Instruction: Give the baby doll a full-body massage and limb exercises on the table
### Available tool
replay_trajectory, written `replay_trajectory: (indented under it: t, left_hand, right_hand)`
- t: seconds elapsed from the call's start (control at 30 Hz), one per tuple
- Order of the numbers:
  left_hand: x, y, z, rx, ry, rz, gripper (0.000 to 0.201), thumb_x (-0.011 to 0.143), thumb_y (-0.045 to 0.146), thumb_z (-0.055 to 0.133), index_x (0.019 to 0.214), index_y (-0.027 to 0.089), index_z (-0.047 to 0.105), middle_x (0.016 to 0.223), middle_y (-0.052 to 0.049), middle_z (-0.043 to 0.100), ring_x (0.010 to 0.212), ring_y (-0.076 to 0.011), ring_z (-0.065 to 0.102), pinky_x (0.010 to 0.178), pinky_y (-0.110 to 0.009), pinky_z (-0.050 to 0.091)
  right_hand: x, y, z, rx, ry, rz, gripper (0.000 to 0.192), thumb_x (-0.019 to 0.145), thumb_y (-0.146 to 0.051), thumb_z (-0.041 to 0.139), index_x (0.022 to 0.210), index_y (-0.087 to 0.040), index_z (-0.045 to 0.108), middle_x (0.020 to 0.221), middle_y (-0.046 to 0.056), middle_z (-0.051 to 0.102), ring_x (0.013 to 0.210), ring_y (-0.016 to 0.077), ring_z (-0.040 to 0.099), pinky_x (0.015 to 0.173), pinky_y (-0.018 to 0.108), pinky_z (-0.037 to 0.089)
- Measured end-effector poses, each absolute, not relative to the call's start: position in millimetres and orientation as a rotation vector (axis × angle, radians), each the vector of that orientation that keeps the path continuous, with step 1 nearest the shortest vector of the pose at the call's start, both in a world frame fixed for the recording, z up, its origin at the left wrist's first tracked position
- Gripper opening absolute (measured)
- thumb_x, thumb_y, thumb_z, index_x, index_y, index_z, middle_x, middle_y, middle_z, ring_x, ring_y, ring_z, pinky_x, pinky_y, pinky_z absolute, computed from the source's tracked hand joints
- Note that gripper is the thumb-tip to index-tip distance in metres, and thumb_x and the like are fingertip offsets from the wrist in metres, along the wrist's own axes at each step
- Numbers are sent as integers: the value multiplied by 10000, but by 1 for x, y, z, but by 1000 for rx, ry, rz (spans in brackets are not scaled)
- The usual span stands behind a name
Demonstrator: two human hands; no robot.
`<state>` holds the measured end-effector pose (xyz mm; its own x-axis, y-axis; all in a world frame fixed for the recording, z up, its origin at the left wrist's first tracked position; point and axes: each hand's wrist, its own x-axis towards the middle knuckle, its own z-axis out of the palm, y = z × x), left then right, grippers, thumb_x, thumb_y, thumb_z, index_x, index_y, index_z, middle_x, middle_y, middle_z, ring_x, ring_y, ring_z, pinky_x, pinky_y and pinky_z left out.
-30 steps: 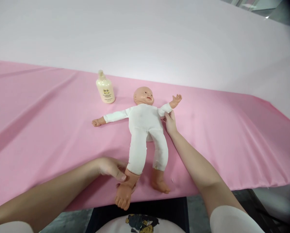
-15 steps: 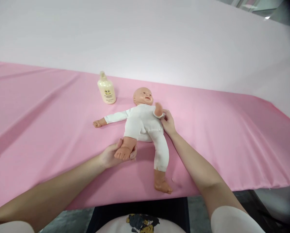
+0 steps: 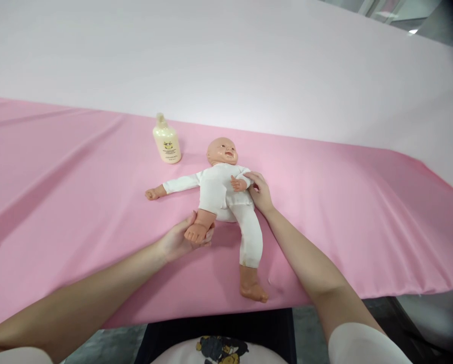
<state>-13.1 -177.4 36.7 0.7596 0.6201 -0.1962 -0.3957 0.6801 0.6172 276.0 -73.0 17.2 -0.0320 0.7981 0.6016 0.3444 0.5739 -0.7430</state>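
Observation:
A baby doll [image 3: 223, 188] in a white suit lies on its back on a pink cloth [image 3: 59, 192], head away from me. My left hand [image 3: 179, 239] cups the doll's foot on my left, with that leg bent up toward its belly. My right hand [image 3: 261, 192] grips the doll's arm on my right, folded across its chest. The doll's other arm lies stretched out to the left. Its other leg lies straight toward me.
A cream lotion bottle [image 3: 166, 144] stands on the cloth just behind and left of the doll's head. A pale wall or sheet rises behind the table. The table's near edge runs just below the doll's straight foot.
My left hand pushed the doll's foot up from the table edge, bending the leg toward its belly. My right hand swung the doll's outstretched arm in across its chest.

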Motion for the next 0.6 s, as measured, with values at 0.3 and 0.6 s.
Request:
replay_trajectory:
  t: [0.3, 0.6]
  left_hand:
    - [-17, -195, 58, 951, 156, -74, 592, 711, 588, 756, 1074, 130, 664, 919, -105, 688, 851, -272, 640, 748, -366, 466]
    - [-17, -195, 56, 992, 195, 67, 617, 683, 646, 750, 999, 125, 655, 816, -93, 694, 688, -215, 616, 662, -335, 453]
  right_hand:
    - [279, -64, 10, -1035, -1114, 852, 281, 827, -399, 628, 1042, -244, 534, 1004, 3, 630, 700, 114, 566, 691, 273, 528]
    - [282, -59, 8, -1014, -985, 920, 430, 758, -450, 705, 1092, -241, 532, 979, 6, 650, 667, 114, 570, 647, 268, 520]
